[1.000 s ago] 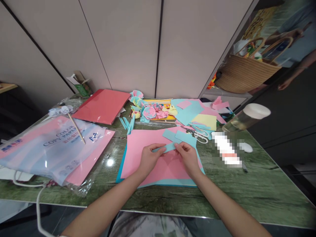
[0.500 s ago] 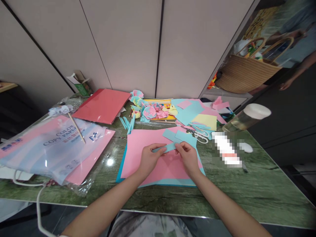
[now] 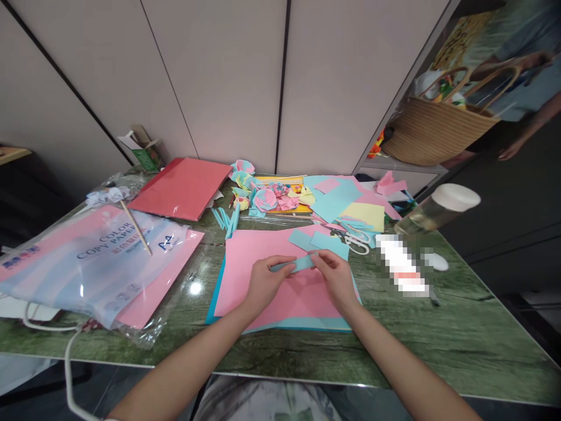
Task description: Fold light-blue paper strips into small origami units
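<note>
A narrow strip of light blue paper (image 3: 303, 263) stretches between my two hands. My left hand (image 3: 268, 280) pinches its left end, thumb on top. At the other end, the thumb and fingers of my right hand (image 3: 336, 276) are closed on the strip. Beneath both hands lies a pink sheet of paper (image 3: 245, 251) on top of a stack with blue edges. Light blue paper pieces (image 3: 331, 242) rest on the upper right of the sheet, and white-handled scissors (image 3: 358, 241) lie just beyond them.
Paper flowers (image 3: 265, 200) and cut paper sheets (image 3: 328, 199) lie along the back. A red folder (image 3: 184, 187) and a bagged paper pack (image 3: 123, 251) are on the left. A lidded clear container (image 3: 433, 210) stands right. A person (image 3: 530, 64) is near the woven basket (image 3: 442, 131).
Both hands keep the same hold on the blue strip, with only a slight shift of the right hand. In the background the other person's arm has moved a little.
</note>
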Demonstrator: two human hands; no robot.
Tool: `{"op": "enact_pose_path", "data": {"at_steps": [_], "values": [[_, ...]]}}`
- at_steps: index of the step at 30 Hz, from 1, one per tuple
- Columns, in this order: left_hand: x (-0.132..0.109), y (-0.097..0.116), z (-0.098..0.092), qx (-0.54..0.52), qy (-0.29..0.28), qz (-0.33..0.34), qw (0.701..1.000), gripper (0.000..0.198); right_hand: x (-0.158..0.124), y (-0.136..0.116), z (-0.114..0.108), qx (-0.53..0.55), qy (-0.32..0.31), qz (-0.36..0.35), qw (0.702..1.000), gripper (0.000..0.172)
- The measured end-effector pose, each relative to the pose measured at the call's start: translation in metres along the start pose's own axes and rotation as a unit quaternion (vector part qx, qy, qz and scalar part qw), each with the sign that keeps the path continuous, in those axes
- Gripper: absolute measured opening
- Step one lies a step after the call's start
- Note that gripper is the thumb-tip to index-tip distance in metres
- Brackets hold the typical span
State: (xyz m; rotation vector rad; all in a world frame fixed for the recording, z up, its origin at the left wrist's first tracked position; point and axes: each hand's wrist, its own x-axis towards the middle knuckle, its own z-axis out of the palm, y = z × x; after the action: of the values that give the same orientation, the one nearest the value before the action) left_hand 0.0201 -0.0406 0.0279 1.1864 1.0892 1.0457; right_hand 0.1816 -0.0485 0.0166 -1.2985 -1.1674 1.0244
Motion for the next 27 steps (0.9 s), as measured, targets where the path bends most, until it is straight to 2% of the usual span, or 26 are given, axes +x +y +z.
{"op": "enact_pose_path", "data": {"at_steps": [4, 7, 13, 27], "values": [[0.004, 0.000, -0.004, 0.010, -0.020, -0.018, 1.000, 0.025, 0.004, -0.004, -0.005, -0.042, -0.057, 0.021, 0.997, 0.022], [0.011, 0.001, -0.011, 0.018, -0.010, -0.015, 1.000, 0.025, 0.008, -0.004, -0.011, -0.071, -0.086, 0.032, 0.993, 0.023], [0.018, 0.005, -0.020, -0.007, 0.017, -0.014, 1.000, 0.024, 0.012, -0.004, -0.016, -0.120, -0.079, 0.019, 0.990, 0.023], [0.018, -0.002, -0.022, -0.013, 0.021, 0.015, 1.000, 0.024, 0.011, -0.008, -0.016, -0.107, -0.071, 0.004, 0.992, 0.023]]}}
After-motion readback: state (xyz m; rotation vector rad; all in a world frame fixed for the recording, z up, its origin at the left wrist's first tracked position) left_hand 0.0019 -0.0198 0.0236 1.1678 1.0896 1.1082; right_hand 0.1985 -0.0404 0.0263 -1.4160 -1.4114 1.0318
